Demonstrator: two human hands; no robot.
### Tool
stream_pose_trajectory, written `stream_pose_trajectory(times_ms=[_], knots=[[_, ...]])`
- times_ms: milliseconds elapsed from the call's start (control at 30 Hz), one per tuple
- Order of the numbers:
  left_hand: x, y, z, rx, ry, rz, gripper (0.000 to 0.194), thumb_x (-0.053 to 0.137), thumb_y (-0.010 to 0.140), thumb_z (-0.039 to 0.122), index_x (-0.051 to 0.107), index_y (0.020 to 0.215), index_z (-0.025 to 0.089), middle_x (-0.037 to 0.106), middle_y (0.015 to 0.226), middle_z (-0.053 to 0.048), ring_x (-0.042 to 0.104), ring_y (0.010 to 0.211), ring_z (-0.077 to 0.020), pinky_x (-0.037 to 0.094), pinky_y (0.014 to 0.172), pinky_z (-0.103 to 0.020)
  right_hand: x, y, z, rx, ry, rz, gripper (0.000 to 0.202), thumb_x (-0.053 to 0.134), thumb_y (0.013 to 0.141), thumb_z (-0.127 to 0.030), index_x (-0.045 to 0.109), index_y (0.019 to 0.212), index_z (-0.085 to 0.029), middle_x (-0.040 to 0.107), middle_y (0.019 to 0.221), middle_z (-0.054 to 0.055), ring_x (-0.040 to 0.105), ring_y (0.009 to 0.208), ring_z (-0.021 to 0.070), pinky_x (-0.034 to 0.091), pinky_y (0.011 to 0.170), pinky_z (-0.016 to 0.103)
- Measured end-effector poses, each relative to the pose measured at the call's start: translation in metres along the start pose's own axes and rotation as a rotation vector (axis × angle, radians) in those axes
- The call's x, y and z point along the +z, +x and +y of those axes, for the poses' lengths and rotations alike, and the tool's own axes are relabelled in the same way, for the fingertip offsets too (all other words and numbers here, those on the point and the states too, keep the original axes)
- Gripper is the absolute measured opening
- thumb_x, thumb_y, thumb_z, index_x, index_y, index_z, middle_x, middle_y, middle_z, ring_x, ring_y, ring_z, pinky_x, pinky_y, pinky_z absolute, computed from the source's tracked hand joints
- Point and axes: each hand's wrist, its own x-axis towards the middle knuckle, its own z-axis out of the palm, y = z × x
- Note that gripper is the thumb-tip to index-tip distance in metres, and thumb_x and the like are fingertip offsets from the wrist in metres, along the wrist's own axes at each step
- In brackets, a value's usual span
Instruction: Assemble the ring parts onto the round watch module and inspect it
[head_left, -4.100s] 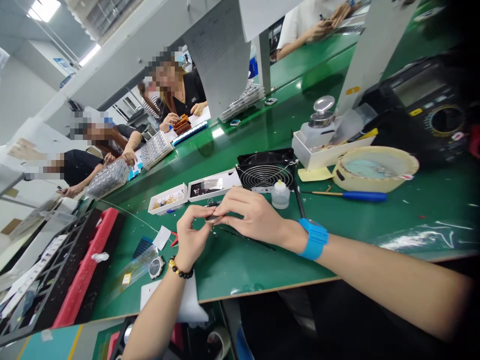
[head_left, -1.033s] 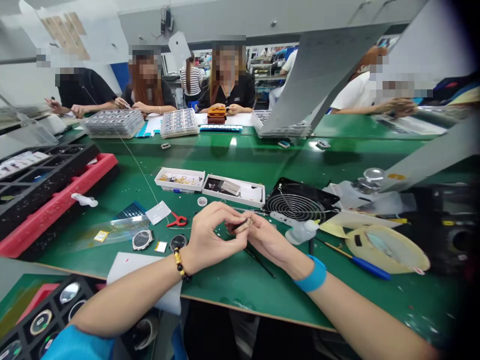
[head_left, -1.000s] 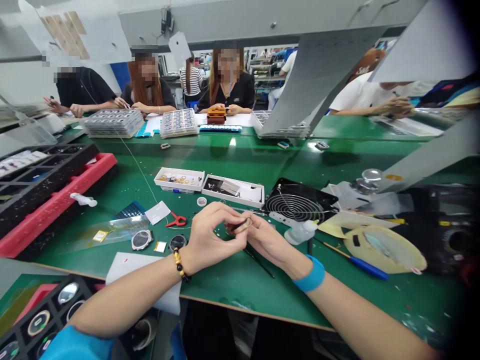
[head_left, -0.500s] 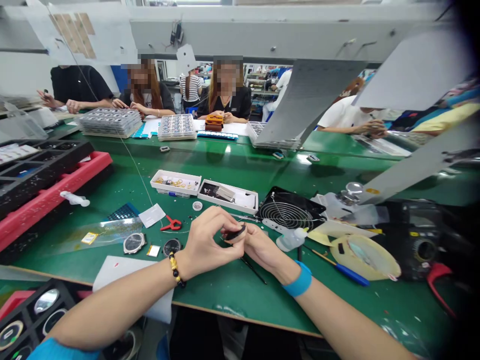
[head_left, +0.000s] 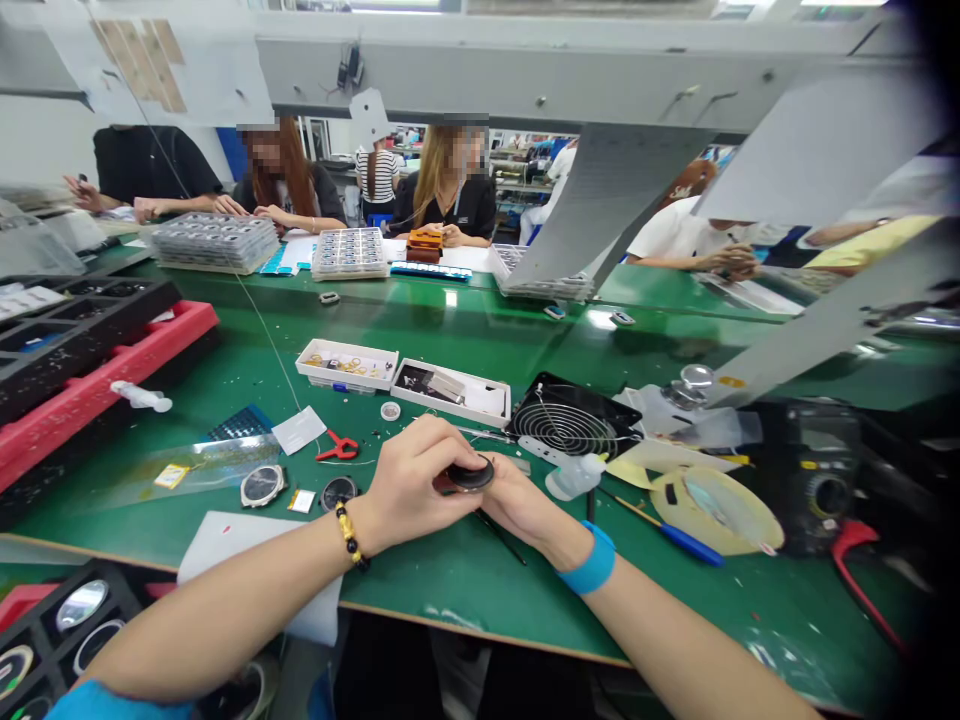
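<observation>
A small black round watch part [head_left: 471,474], flat like a disc, is held above the green bench by both hands. My left hand [head_left: 416,478] pinches it from the left, thumb below and fingers above. At its right edge is my right hand [head_left: 523,503], closed around it, with the fingertips partly hidden behind the disc. Under my hands lies a thin black tool [head_left: 504,540]. To the left of my left wrist are a round watch face [head_left: 339,492], a silver watch case [head_left: 262,486] and a small white-and-yellow battery [head_left: 301,500].
Two white boxes [head_left: 347,366] of small parts stand ahead. Rightward are a black fan [head_left: 570,418], a squeeze bottle [head_left: 574,478], a blue-handled screwdriver [head_left: 691,543] and a yellow dish [head_left: 757,535]. A red clamp [head_left: 339,446] and red rack [head_left: 112,385] lie left. Co-workers sit opposite.
The black watch part has tipped so that more of its flat face shows. The view has shifted slightly, and a co-worker opposite has turned their head.
</observation>
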Motion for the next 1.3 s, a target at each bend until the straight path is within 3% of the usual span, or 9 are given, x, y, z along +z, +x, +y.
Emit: stream_pose_trajectory(times_ms=[533,800,967,1033,1133,1200,1300], knots=[[-0.004,0.002,-0.002,0.062,-0.033,-0.011,0.022,0.077,0.083,0.01,0.069,0.099,0.023,0.076,0.091,-0.005,0.071,0.083,-0.0185,0.06,0.071,-0.032,0.0,-0.003,-0.008,-0.091,-0.025,-0.005,0.033,0.084,0.082,-0.052,0.077,0.087,-0.019,0.071,0.085,0.002,0.063,0.082,0.0171,0.052,0.089,0.033],[-0.005,0.003,-0.002,0.077,-0.019,-0.02,0.023,0.078,0.083,0.011,0.069,0.1,0.023,0.075,0.091,-0.005,0.071,0.083,-0.0184,0.059,0.071,-0.032,-0.001,-0.005,-0.007,-0.068,-0.092,0.026,0.031,0.079,0.088,-0.049,0.079,0.097,-0.019,0.076,0.105,0.007,0.068,0.101,0.022,0.054,0.095,0.036],[-0.009,0.005,-0.002,0.0,-0.022,-0.039,0.021,0.076,0.087,0.012,0.069,0.103,0.023,0.074,0.094,-0.006,0.07,0.086,-0.0194,0.059,0.074,-0.032,0.0,-0.004,-0.016,-0.189,-0.199,0.002,0.037,0.075,0.089,-0.055,0.078,0.1,-0.02,0.077,0.102,0.006,0.07,0.098,0.0221,0.055,0.095,0.038],[-0.01,0.006,-0.003,-0.084,-0.029,-0.038,0.017,0.076,0.088,0.016,0.069,0.102,0.023,0.073,0.092,-0.005,0.07,0.085,-0.0191,0.058,0.074,-0.032,0.002,-0.005,-0.022,-0.235,-0.292,0.05,0.036,0.072,0.092,-0.054,0.078,0.102,-0.02,0.077,0.105,0.007,0.07,0.101,0.0235,0.055,0.098,0.04],[-0.013,0.01,-0.005,-0.267,-0.074,-0.067,0.011,0.074,0.091,0.022,0.068,0.1,0.022,0.073,0.091,-0.004,0.069,0.082,-0.0177,0.057,0.075,-0.031,0.006,-0.008,-0.027,-0.325,-0.531,0.284,0.027,0.071,0.095,-0.047,0.077,0.103,-0.022,0.077,0.104,0.007,0.07,0.1,0.0246,0.054,0.095,0.042],[-0.015,0.012,-0.006,-0.359,-0.133,-0.11,0.011,0.073,0.093,0.025,0.069,0.102,0.021,0.073,0.093,-0.005,0.07,0.082,-0.0177,0.058,0.076,-0.03,0.008,-0.01,-0.029,-0.481,-0.733,0.425,0.018,0.072,0.095,-0.04,0.076,0.101,-0.024,0.076,0.1,0.006,0.069,0.096,0.0243,0.053,0.091,0.041],[-0.018,0.015,-0.009,-0.411,-0.21,-0.188,0.012,0.073,0.094,0.026,0.073,0.104,0.021,0.075,0.098,-0.007,0.071,0.089,-0.0192,0.059,0.081,-0.031,0.007,-0.013,-0.032,-0.747,-0.932,0.486,0.009,0.07,0.096,-0.03,0.075,0.102,-0.025,0.076,0.096,0.006,0.068,0.093,0.0233,0.053,0.087,0.041]])
